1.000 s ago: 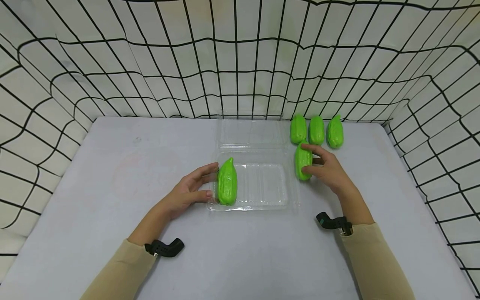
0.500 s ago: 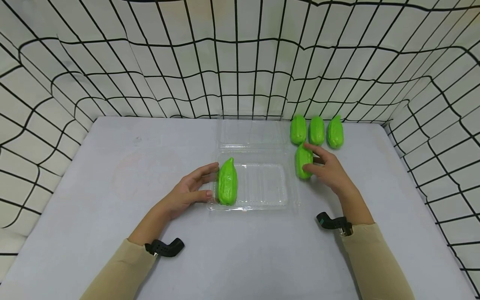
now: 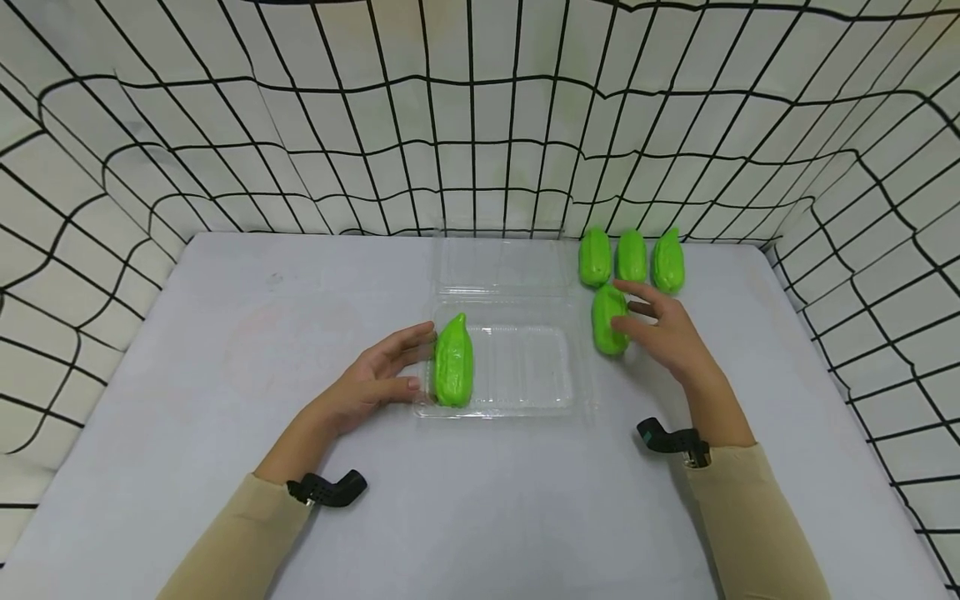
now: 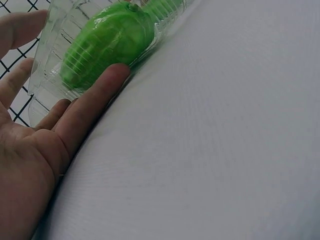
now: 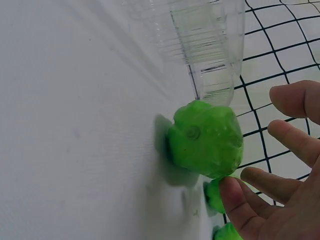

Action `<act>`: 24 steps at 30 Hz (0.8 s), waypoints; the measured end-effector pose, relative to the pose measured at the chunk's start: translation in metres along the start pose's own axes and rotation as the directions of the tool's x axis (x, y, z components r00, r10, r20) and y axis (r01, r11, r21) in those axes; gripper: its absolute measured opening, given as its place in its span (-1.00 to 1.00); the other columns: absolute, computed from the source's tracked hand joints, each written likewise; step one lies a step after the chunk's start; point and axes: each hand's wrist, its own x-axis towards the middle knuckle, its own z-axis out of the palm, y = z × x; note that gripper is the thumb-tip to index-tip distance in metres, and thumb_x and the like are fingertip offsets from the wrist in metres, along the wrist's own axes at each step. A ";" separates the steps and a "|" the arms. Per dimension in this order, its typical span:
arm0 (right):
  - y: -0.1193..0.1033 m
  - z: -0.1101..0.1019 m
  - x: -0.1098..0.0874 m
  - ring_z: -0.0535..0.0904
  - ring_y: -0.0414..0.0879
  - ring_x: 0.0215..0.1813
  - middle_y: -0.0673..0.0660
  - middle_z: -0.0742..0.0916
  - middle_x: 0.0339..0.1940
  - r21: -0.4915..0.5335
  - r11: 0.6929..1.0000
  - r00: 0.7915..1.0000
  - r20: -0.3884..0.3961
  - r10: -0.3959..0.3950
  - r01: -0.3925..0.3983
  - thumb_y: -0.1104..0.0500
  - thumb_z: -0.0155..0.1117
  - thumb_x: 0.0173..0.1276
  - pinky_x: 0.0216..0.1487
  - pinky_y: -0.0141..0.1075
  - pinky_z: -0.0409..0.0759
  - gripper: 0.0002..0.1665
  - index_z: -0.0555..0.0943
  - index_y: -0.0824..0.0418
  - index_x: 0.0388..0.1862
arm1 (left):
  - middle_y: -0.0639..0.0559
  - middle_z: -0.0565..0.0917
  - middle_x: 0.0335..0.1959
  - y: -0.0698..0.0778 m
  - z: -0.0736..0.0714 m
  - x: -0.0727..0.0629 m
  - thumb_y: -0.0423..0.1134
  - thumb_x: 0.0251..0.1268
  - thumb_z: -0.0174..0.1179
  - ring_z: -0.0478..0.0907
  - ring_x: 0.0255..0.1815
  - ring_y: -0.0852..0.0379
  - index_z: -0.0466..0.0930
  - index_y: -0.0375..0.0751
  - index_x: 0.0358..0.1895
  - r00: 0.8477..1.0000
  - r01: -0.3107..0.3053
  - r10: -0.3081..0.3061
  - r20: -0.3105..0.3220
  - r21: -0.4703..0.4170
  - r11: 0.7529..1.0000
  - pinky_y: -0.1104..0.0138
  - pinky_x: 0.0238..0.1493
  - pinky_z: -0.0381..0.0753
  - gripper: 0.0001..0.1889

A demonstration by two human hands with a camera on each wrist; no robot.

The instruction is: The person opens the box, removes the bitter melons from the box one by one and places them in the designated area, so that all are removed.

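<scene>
A clear plastic hinged container [image 3: 525, 400] lies with its lid [image 3: 502, 267] folded back. One glossy, ribbed green vegetable [image 3: 453, 362], perhaps a toy, stands lengthwise at the container's left side. My left hand [image 3: 375, 375] rests at that left edge, fingers extended and thumb low against the wall in the left wrist view. To the right of the container, a second green vegetable [image 3: 610, 321] lies on the table. My right hand [image 3: 667, 333] is beside it with spread fingers; the thumb [image 5: 235, 195] meets or overlaps its lower edge, the other fingers stay apart.
Three similar green vegetables [image 3: 632, 258] sit in a row at the back of the white table [image 3: 300, 317], by the black wire grid [image 3: 472, 158]. The grid encloses the back and both sides. A black wrist camera [image 3: 330, 489] sits on the left forearm.
The second green vegetable has shifted slightly right and back, its top leaning left. My right hand has drawn a little right, fingers farther off it. My left hand has barely moved.
</scene>
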 end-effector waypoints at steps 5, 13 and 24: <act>-0.010 0.003 -0.003 0.27 0.12 0.52 0.07 0.40 0.51 0.014 0.999 0.998 -0.048 -0.051 0.052 0.10 0.29 0.41 0.32 0.23 0.39 -0.39 0.44 0.00 0.43 | -0.17 0.07 0.60 -0.002 -0.001 0.000 -0.48 0.32 0.16 0.16 0.54 -0.06 0.00 -0.21 0.59 1.000 -0.002 0.002 0.001 0.003 1.000 0.25 0.12 0.61 -0.19; -0.034 0.006 -0.014 0.40 0.06 0.44 -0.05 0.46 0.46 0.113 0.973 0.980 -0.029 -0.197 0.199 0.20 0.27 0.43 0.29 -0.01 0.47 -0.39 0.43 0.02 0.45 | -0.11 0.09 0.60 -0.002 -0.001 0.003 -0.50 0.32 0.15 0.18 0.53 -0.07 0.03 -0.19 0.59 1.000 0.001 -0.001 -0.001 0.001 1.000 0.20 0.12 0.62 -0.20; -0.052 0.029 -0.020 0.45 0.15 0.39 0.02 0.43 0.49 0.253 0.938 0.936 0.198 -0.291 0.238 0.27 0.23 0.44 0.16 -0.27 0.59 -0.33 0.36 0.03 0.50 | -0.13 0.05 0.61 0.000 0.001 0.002 -0.51 0.31 0.16 0.20 0.51 -0.02 0.07 -0.19 0.58 1.000 -0.009 0.009 -0.004 -0.014 1.000 0.20 0.12 0.62 -0.22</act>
